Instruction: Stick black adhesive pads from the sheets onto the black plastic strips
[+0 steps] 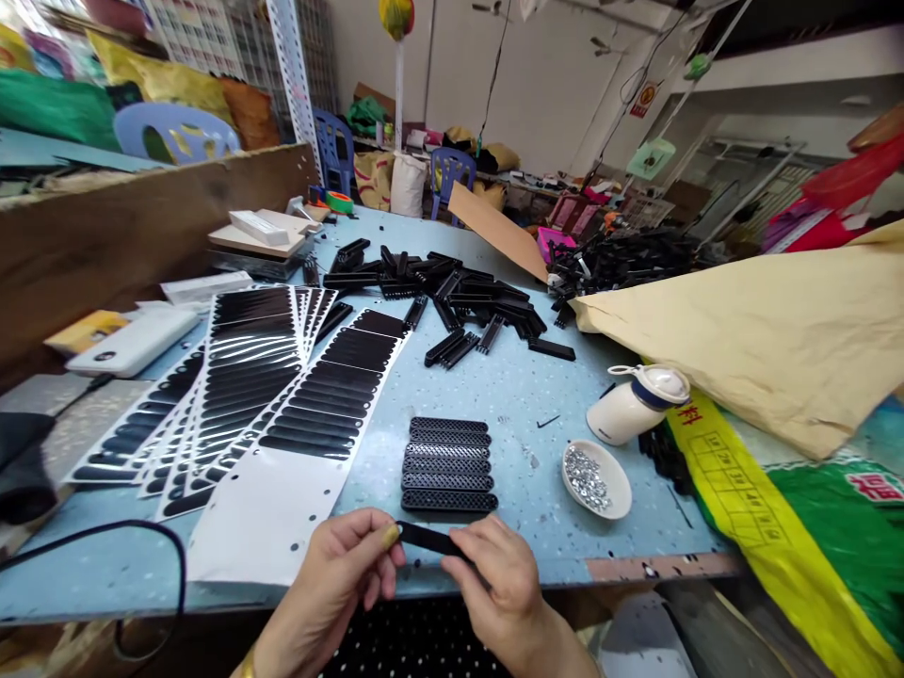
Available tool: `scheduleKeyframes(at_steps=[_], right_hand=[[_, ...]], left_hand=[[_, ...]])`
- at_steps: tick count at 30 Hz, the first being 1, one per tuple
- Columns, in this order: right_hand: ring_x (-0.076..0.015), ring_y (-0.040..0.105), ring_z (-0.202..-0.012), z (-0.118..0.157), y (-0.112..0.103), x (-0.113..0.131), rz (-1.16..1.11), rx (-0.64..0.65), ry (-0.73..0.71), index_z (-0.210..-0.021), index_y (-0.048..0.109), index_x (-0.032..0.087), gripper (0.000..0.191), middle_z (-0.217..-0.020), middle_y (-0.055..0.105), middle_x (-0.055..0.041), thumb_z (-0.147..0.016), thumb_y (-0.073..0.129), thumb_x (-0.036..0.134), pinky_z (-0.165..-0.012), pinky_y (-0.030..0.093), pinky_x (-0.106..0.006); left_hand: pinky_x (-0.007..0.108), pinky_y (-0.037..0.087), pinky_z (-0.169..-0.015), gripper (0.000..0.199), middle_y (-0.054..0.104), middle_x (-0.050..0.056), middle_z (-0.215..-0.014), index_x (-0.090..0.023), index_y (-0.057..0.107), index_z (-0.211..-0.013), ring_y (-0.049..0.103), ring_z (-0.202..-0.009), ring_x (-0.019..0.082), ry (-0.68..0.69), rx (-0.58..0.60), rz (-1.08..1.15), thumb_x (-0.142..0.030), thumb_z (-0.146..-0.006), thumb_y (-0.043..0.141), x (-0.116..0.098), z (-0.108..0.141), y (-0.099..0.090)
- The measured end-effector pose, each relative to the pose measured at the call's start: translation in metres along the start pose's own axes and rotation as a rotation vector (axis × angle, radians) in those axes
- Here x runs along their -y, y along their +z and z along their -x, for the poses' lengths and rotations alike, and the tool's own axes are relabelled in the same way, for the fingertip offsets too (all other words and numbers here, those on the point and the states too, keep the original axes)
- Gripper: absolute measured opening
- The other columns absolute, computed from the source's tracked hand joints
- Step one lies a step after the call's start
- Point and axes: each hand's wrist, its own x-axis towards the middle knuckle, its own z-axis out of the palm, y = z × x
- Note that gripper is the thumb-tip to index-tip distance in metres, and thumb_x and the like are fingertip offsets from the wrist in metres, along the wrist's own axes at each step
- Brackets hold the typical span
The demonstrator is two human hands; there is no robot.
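Strip of slim black material [430,539], near the front edge of the speckled blue table [537,513], is pinched at opposite ends by the left hand [357,556] and right hand [500,570]; uneven pressure could bend it. Beyond, a slip could skew the aligned black perforated bars [448,461], and a careless rightward reach could tip the round white bowl [619,482] (silvery metal bits [586,478] would scatter).

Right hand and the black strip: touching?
Touching. The head view shows the right hand pinching one end of the black strip, with no gap visible where they meet.
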Motion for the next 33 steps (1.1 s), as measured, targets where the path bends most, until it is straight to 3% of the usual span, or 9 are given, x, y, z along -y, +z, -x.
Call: scheduleKeyframes(at_steps=[4,8,10,13,18,25,33], right_hand=[[-0.0211,0.063,-0.070,0.001,-0.014,-0.008,-0.028,-0.027,0.099,-0.101,0.071,0.016,0.017,-0.077,0.067,-0.0077,-0.090,0.059,0.013,-0.060,0.055,-0.034],[-0.0210,0.066,-0.078,-0.004,-0.029,-0.028,-0.041,-0.075,0.179,-0.101,0.072,0.018,0.018,-0.085,0.069,-0.0086,-0.089,0.059,0.014,-0.068,0.057,-0.033],[-0.0214,0.067,-0.080,-0.007,-0.031,-0.037,-0.032,-0.081,0.187,-0.099,0.072,0.019,0.017,-0.087,0.069,-0.0089,-0.090,0.059,0.015,-0.071,0.058,-0.034],[-0.0218,0.067,-0.080,-0.006,-0.029,-0.043,-0.001,-0.067,0.170,-0.097,0.071,0.018,0.016,-0.087,0.069,-0.0093,-0.089,0.058,0.015,-0.071,0.059,-0.035],[-0.0220,0.065,-0.074,0.003,-0.030,-0.036,0.030,0.075,0.135,-0.100,0.070,0.017,0.018,-0.082,0.067,-0.0094,-0.089,0.057,0.013,-0.062,0.057,-0.036],[-0.0264,0.066,-0.088,-0.001,-0.024,-0.033,0.069,0.158,0.030,-0.106,0.068,0.018,0.022,-0.094,0.071,-0.0109,-0.087,0.060,0.011,-0.079,0.057,-0.047],[-0.0267,0.068,-0.089,-0.006,-0.009,-0.028,0.019,0.192,0.038,-0.107,0.069,0.017,0.024,-0.096,0.072,-0.0113,-0.086,0.060,0.010,-0.077,0.058,-0.046]], left_hand=[[0.021,0.038,-0.037,0.039,0.068,0.003,-0.053,-0.015,0.071,-0.081,0.055,-0.040,0.013,0.097,-0.182,-0.224,-0.052,-0.069,0.073,0.007,-0.006,-0.006],[0.032,0.057,-0.068,0.033,0.077,0.005,-0.076,-0.020,0.073,-0.094,0.072,-0.071,0.023,0.340,-0.363,-0.461,-0.041,-0.068,0.073,0.010,-0.015,-0.013],[0.034,0.057,-0.073,0.028,0.078,0.004,-0.081,-0.021,0.074,-0.094,0.072,-0.072,0.023,0.409,-0.358,-0.573,-0.036,-0.070,0.070,0.009,-0.020,-0.012],[0.033,0.056,-0.064,0.025,0.077,0.004,-0.076,-0.021,0.075,-0.093,0.068,-0.062,0.020,0.467,-0.340,-0.671,-0.032,-0.072,0.067,0.010,-0.025,-0.007],[0.029,0.056,-0.060,0.017,0.075,0.004,-0.073,-0.020,0.073,-0.087,0.067,-0.060,0.019,0.561,-0.316,-0.759,-0.029,-0.076,0.064,0.019,-0.018,-0.008],[0.028,0.058,-0.068,0.026,0.076,0.007,-0.093,-0.020,0.071,-0.103,0.070,-0.073,0.019,0.614,-0.271,-0.774,-0.025,-0.079,0.067,0.023,-0.008,-0.015],[0.029,0.056,-0.073,0.016,0.076,0.006,-0.091,-0.020,0.071,-0.098,0.071,-0.081,0.019,0.640,-0.220,-0.786,-0.022,-0.085,0.063,0.023,-0.011,-0.016]])
